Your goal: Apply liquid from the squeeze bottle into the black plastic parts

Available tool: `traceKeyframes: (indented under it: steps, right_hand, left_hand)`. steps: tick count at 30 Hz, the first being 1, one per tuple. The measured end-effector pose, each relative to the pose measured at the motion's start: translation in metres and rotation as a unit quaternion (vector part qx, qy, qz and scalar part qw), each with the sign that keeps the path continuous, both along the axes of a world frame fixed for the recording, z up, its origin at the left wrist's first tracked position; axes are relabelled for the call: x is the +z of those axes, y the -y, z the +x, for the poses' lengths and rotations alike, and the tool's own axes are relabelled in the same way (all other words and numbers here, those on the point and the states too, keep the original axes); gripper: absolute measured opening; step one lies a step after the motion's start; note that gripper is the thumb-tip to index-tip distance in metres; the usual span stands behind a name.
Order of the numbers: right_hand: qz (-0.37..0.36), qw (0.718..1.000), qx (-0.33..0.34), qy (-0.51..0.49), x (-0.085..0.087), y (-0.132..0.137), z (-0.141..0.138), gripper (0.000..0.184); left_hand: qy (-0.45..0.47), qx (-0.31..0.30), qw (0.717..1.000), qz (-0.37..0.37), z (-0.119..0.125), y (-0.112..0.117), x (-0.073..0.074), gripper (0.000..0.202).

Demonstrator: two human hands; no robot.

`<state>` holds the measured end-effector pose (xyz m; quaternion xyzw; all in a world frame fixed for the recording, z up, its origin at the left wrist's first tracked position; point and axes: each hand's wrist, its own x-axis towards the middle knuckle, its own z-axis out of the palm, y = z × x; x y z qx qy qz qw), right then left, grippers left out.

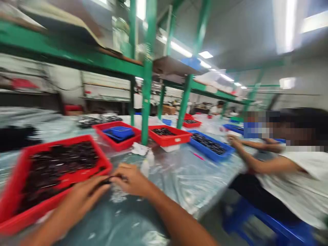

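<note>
My left hand [89,193] and my right hand [130,179] meet over the table in front of me, fingers pinched close together. Between their fingertips is a small dark piece [109,181], mostly covered and blurred, so its kind cannot be made out. Right beside my left hand stands a red tray [106,164] holding a heap of small dark shiny pieces [64,157]. Part of the tray's red bottom shows. Just past my right hand, a small whitish bottle [145,167] stands on the plastic-covered table [176,177].
A green post [147,102] rises from the table. Behind it are a red tray [116,147] with blue trays inside, another red tray [170,139] and a blue tray [211,155] of dark pieces. A pink stick [198,156] lies nearby. At right, a person sits on a blue stool [258,215].
</note>
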<state>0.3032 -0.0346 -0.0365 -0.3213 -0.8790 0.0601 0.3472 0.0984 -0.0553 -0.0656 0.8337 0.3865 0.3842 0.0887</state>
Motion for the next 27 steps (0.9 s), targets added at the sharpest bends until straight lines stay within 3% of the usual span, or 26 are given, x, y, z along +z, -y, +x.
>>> traceKeyframes:
  steps: [2, 4, 9, 12, 17, 22, 27]
  right_hand:
    - [0.036, 0.997, 0.031, -0.056, -0.003, -0.015, -0.003, 0.027]
    - [0.065, 0.991, 0.024, -0.115, -0.005, -0.024, 0.013, 0.031]
    - [0.112, 0.941, -0.167, -0.271, -0.012, -0.015, 0.082, 0.023]
    - [0.060, 0.940, -0.209, -0.263, -0.027, -0.008, 0.103, 0.020]
    - [-0.062, 0.956, -0.182, -0.222, -0.045, -0.011, 0.091, 0.022]
    - [-0.144, 0.967, -0.108, -0.182, -0.022, -0.011, 0.071, 0.013]
    - [-0.184, 0.970, 0.038, -0.155, 0.023, -0.019, 0.046, 0.034]
  left_hand:
    - [-0.038, 0.053, 0.998, -0.011, -0.018, 0.000, 0.002, 0.047]
    - [-0.062, 0.080, 0.995, -0.028, -0.023, 0.000, 0.000, 0.040]
    - [-0.070, 0.114, 0.990, -0.049, -0.016, 0.003, 0.001, 0.035]
    - [-0.062, 0.106, 0.991, -0.050, -0.015, 0.007, 0.008, 0.033]
    - [-0.038, 0.091, 0.994, -0.042, -0.013, 0.010, 0.015, 0.027]
    - [-0.009, 0.084, 0.996, -0.015, -0.009, 0.014, 0.016, 0.029]
    - [0.050, 0.095, 0.994, 0.021, -0.013, 0.016, 0.021, 0.036]
